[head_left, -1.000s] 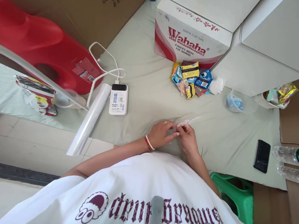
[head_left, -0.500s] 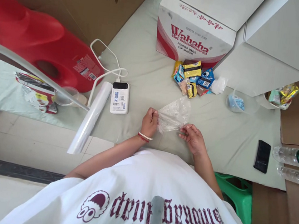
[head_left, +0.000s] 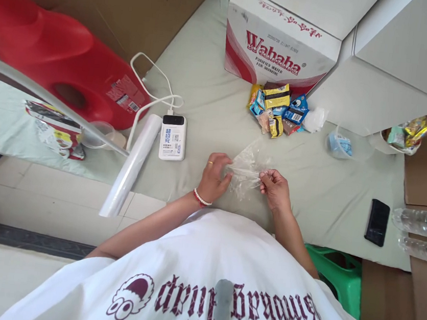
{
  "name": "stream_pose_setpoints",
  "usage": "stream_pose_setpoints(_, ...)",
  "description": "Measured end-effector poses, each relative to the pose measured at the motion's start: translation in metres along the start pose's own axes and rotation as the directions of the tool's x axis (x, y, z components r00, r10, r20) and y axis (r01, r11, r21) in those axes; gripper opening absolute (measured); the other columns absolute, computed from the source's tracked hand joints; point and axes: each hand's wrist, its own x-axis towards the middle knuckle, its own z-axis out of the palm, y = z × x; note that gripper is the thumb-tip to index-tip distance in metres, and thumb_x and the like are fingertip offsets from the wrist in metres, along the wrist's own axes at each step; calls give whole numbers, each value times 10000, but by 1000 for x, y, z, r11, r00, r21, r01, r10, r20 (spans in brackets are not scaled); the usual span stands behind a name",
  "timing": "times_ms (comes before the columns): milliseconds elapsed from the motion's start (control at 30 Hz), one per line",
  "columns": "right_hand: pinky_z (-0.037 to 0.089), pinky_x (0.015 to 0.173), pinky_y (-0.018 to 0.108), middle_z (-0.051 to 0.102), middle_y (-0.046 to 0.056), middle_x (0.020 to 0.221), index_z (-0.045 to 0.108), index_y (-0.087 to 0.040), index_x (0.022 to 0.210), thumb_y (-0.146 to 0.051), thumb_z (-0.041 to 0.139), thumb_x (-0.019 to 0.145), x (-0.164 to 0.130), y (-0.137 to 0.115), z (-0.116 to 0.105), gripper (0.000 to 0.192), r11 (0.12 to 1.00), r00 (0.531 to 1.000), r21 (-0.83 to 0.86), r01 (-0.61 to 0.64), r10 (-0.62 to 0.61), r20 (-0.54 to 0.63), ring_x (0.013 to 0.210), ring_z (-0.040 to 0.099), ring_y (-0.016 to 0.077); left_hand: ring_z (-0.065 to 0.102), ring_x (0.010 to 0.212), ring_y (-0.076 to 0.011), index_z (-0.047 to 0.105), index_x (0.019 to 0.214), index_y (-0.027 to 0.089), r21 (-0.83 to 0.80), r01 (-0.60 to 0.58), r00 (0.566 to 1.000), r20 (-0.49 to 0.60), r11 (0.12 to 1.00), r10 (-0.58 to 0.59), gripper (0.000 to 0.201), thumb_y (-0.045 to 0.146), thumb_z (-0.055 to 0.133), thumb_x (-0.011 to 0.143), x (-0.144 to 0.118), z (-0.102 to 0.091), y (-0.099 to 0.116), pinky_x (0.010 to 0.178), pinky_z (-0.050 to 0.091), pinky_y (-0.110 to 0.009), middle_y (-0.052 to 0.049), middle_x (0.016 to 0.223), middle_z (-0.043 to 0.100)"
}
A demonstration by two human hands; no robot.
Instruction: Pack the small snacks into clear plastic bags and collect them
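Pale green and softly wrinkled, the tabletop (head_left: 206, 118) spreads out in front of you. Your thin, clear, crumpled plastic film (head_left: 245, 179) is near you, between your hands, with the pile of small, bright wrapped snacks (head_left: 277, 103) farther off. It looks partly spread, with creases left in it; how much more there is to do, I can't tell. Your right hand (head_left: 278, 189) pinches its right side, fingers together on it. Your left hand (head_left: 214, 175) curls at its left edge, fingers and thumb apart.
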Motion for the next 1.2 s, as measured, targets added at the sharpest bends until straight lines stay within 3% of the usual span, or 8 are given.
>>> stream_pose_setpoints(133, 370, 420, 224, 565, -66, 646, 595, -219, 805, -490, 881, 626, -1, -2, 6, 433, 999, 999, -31, 27, -28, -26, 491, 492, 83, 631, 995, -236, 612, 1117, 207, -3, -168, 936, 314, 986, 160, 289, 449, 483, 1026, 0, -1, 17, 906, 486, -397, -101, 1038, 679)
stream_pose_setpoints(267, 392, 432, 233, 547, -70, 659, 570, -228, 813, -496, 863, 645, -1, 0, 12, 431, 998, 997, -49, 45, -48, -61, 503, 501, 91, 587, 1114, -343, 656, 1108, 180, 250, -198, 919, 383, 948, 91, 526, 644, 680, 862, -2, 13, 30, 926, 432, -464, -183, 1186, 664)
stream_pose_setpoints(333, 413, 442, 233, 551, -65, 682, 572, -226, 817, -501, 873, 642, 0, 1, 12, 443, 997, 996, -53, 50, -54, -74, 514, 511, 91, 582, 1111, -344, 680, 1042, 178, 300, -173, 913, 407, 938, 38, 359, 509, 678, 899, -4, 19, 33, 924, 419, -466, -182, 1155, 672)
stream_pose_setpoints(400, 464, 483, 241, 568, -55, 702, 582, -227, 830, -528, 882, 649, 1, -1, 9, 463, 998, 995, -27, 57, -59, -76, 551, 546, 102, 605, 1014, -296, 685, 914, 186, 246, -93, 906, 422, 965, -20, 184, 342, 595, 952, -4, 23, 31, 888, 427, -429, -138, 1003, 689)
stream_pose_setpoints(567, 603, 798, 335, 684, 23, 913, 644, -228, 935, -661, 825, 724, -7, -4, -1, 515, 988, 998, 140, 66, -65, -12, 813, 672, 156, 565, 741, -184, 648, 766, 196, -60, 260, 915, 335, 964, -226, 232, 303, 548, 946, 2, 21, 20, 736, 424, -321, -28, 743, 624)
stream_pose_setpoints(767, 534, 708, 281, 671, -1, 845, 667, -218, 871, -537, 866, 701, -17, 9, 15, 413, 995, 995, -67, 68, -64, 73, 753, 599, 138, 542, 708, -158, 716, 772, 190, -209, 322, 905, 353, 923, -236, 272, 392, 607, 919, 0, 20, 25, 700, 398, -297, -13, 721, 623)
stream_pose_setpoints(967, 499, 699, 289, 653, -12, 737, 715, -211, 802, -490, 854, 713, -11, 13, 13, 324, 994, 990, -94, 48, -35, 136, 685, 575, 136, 511, 666, -134, 703, 743, 171, -433, 610, 791, 381, 663, -479, 345, 509, 756, 788, 0, 15, 22, 664, 401, -279, 10, 683, 620)
stream_pose_setpoints(1200, 458, 577, 273, 591, -20, 708, 657, -220, 766, -577, 822, 728, -23, 1, 2, 394, 989, 996, -136, 65, -56, 63, 616, 500, 123, 473, 627, -101, 664, 699, 169, -546, 651, 750, 361, 526, -554, 455, 552, 897, 622, 4, 8, 21, 630, 376, -259, 32, 648, 595)
